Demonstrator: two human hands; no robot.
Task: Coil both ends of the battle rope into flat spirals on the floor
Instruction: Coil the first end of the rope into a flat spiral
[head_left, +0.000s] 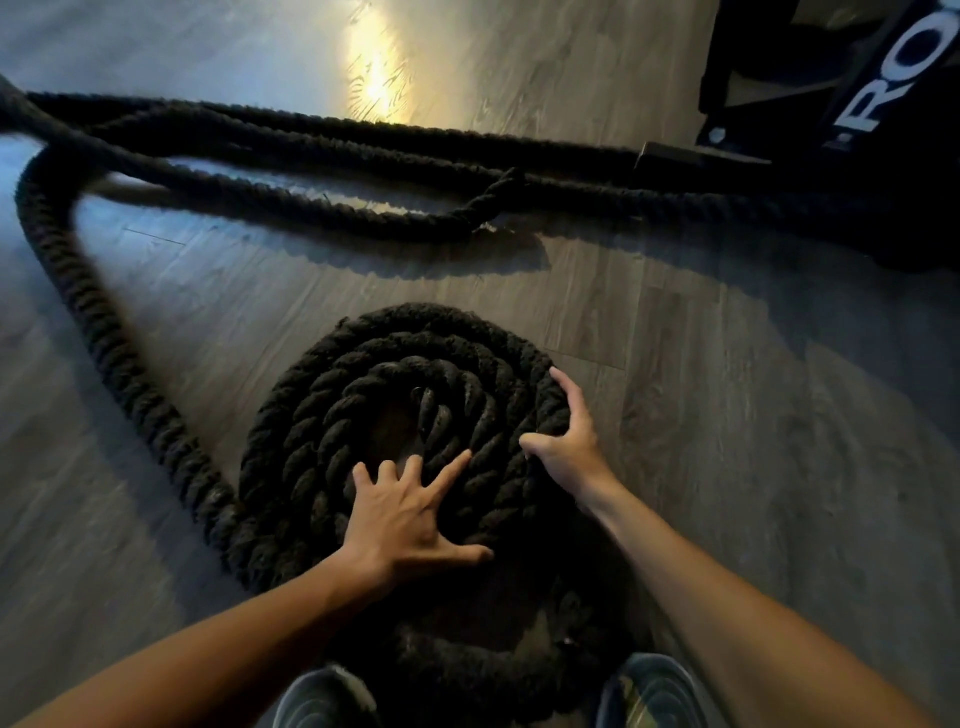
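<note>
A thick black battle rope lies on the grey wood floor. One end is wound into a flat spiral just in front of me. My left hand presses flat on the spiral's near turns, fingers spread. My right hand cups the spiral's outer right edge, thumb on top and fingers curled round the outer turn. From the spiral's left side the loose rope runs up the floor and bends right. More lengths of rope lie across the floor beyond, one with a frayed end.
A black gym frame with white letters stands at the top right, and the rope lengths lead toward its base. My two shoes show at the bottom edge, next to the spiral. A patch of sunlight falls on the floor far ahead.
</note>
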